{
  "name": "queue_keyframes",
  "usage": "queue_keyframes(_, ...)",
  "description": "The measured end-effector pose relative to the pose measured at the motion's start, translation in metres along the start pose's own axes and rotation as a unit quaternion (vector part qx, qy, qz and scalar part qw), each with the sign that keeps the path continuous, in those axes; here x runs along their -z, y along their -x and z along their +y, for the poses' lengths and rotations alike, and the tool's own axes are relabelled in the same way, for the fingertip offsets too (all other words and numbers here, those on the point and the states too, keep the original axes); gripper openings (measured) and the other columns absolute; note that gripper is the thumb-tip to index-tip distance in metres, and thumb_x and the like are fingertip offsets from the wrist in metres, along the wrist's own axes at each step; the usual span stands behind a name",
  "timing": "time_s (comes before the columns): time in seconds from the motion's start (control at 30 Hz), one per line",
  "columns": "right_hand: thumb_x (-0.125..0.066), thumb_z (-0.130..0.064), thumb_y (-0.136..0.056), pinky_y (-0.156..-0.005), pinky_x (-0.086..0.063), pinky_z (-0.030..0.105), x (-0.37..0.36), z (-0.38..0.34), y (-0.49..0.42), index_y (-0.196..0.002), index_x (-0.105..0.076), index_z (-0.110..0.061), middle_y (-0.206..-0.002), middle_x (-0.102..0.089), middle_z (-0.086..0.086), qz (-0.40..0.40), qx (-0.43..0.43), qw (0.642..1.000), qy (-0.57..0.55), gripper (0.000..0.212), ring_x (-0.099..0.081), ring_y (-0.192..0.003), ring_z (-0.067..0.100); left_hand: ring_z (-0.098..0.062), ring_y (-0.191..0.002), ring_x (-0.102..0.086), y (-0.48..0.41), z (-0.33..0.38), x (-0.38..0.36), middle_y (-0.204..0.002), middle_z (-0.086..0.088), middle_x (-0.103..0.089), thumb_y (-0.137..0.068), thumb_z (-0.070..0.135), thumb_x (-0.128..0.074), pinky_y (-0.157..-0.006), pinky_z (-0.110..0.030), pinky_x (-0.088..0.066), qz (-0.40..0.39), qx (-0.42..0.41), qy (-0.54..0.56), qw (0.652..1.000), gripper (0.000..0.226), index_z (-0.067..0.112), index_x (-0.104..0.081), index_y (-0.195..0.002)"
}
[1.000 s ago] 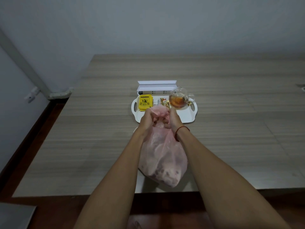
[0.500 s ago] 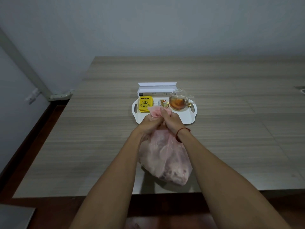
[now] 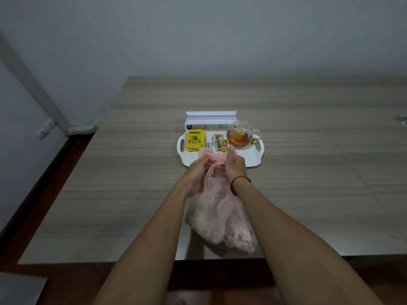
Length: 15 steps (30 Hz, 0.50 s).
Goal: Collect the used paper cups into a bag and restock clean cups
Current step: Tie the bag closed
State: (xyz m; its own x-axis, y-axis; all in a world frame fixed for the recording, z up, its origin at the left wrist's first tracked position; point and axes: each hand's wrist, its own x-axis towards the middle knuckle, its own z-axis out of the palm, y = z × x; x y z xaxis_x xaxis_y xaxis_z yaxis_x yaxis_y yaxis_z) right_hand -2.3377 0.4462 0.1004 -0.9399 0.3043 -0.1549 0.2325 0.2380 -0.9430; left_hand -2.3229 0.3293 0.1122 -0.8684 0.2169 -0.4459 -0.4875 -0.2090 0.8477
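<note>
I had my left hand (image 3: 196, 172) and my right hand (image 3: 234, 165) both clamped on the gathered neck of the translucent pink plastic bag (image 3: 220, 221). Its full belly hung below my grip, resting near the edge of the wood-grain table (image 3: 132, 194). Just beyond my knuckles sat the white handled tray (image 3: 251, 160) with a glass teapot (image 3: 239, 137) and yellow tea packets (image 3: 195, 140).

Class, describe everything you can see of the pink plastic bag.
The pink plastic bag is thin and translucent, bulging with pale crumpled contents that cannot be identified. Its body rests on the wooden table near the front edge. Its neck is gathered and bunched upward, gripped by the left hand and right hand, just in front of the white tray.
</note>
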Motion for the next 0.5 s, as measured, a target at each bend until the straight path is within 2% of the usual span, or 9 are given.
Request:
queue_keyframes(0.07, -0.027, -0.039, -0.103, -0.068, -0.040, 0.032, 0.000, 0.002, -0.003, -0.061, -0.046, -0.012, -0.073, -0.055, 0.014, 0.025, -0.017, 1.000, 0.003, 0.054, -0.054, -0.075, 0.025, -0.026, -0.094, -0.065, 0.004, 0.003, 0.001, -0.103, -0.020, -0.067, -0.092, 0.021, -0.043, -0.092, -0.037, -0.050, -0.023, 0.005, -0.026, 0.999, 0.041, -0.006, -0.065, -0.114)
queue_keyframes(0.13, -0.027, -0.038, -0.103, -0.069, -0.040, 0.031, 0.000, 0.006, -0.005, -0.059, -0.046, -0.012, -0.078, -0.057, 0.016, 0.040, -0.035, 0.999, -0.004, 0.055, -0.054, -0.078, 0.025, -0.028, -0.094, -0.062, 0.005, 0.004, 0.002, -0.104, -0.026, -0.065, -0.086, 0.022, -0.036, -0.094, -0.039, -0.047, -0.029, -0.002, -0.047, 0.998, 0.048, -0.007, -0.067, -0.106)
queue_keyframes(0.2, -0.027, -0.036, -0.104, -0.069, -0.037, 0.029, 0.001, 0.006, -0.004, -0.057, -0.045, -0.013, -0.073, -0.056, 0.013, 0.047, -0.034, 0.998, -0.003, 0.055, -0.053, -0.077, 0.024, -0.034, -0.100, -0.062, 0.000, 0.002, 0.007, -0.111, -0.032, -0.065, -0.084, 0.030, -0.031, -0.102, -0.044, -0.045, -0.032, 0.004, -0.064, 0.997, 0.055, -0.007, -0.069, -0.100)
queue_keyframes(0.27, -0.027, -0.034, -0.105, -0.068, -0.035, 0.027, 0.003, 0.004, -0.003, -0.061, -0.050, -0.009, -0.071, -0.057, 0.012, 0.050, -0.028, 0.998, -0.002, 0.055, -0.052, -0.077, 0.023, -0.039, -0.111, -0.062, -0.002, -0.001, 0.011, -0.118, -0.029, -0.065, -0.084, 0.035, -0.048, -0.107, -0.051, -0.043, -0.048, 0.003, -0.108, 0.993, 0.050, -0.002, -0.069, -0.109)
queue_keyframes(0.33, -0.027, -0.033, -0.105, -0.070, -0.037, 0.027, 0.004, 0.003, -0.004, -0.080, -0.063, 0.003, -0.087, -0.064, 0.019, 0.058, -0.026, 0.998, 0.000, 0.056, -0.054, -0.080, 0.024, -0.035, -0.102, -0.065, 0.001, -0.004, 0.011, -0.113, -0.025, -0.069, -0.080, 0.022, -0.070, -0.096, -0.048, -0.048, -0.054, -0.029, -0.154, 0.986, 0.031, 0.007, -0.073, -0.107)
queue_keyframes(0.4, -0.028, -0.034, -0.104, -0.073, -0.040, 0.028, 0.003, 0.004, -0.005, -0.095, -0.066, 0.008, -0.097, -0.068, 0.022, 0.067, -0.020, 0.998, 0.007, 0.057, -0.059, -0.085, 0.028, -0.028, -0.086, -0.066, 0.003, -0.007, 0.011, -0.097, -0.019, -0.072, -0.079, 0.002, -0.073, -0.082, -0.041, -0.054, -0.029, -0.060, -0.181, 0.981, 0.022, 0.008, -0.071, -0.100)
queue_keyframes(0.5, -0.029, -0.037, -0.103, -0.075, -0.048, 0.035, 0.002, 0.008, -0.003, -0.096, -0.069, 0.008, -0.098, -0.071, 0.024, 0.050, -0.001, 0.999, 0.019, 0.060, -0.065, -0.090, 0.035, -0.018, -0.061, -0.060, 0.005, -0.005, 0.010, -0.078, -0.008, -0.065, -0.073, -0.003, -0.075, -0.055, -0.026, -0.049, 0.021, -0.066, -0.215, 0.974, 0.040, 0.011, -0.055, -0.105)
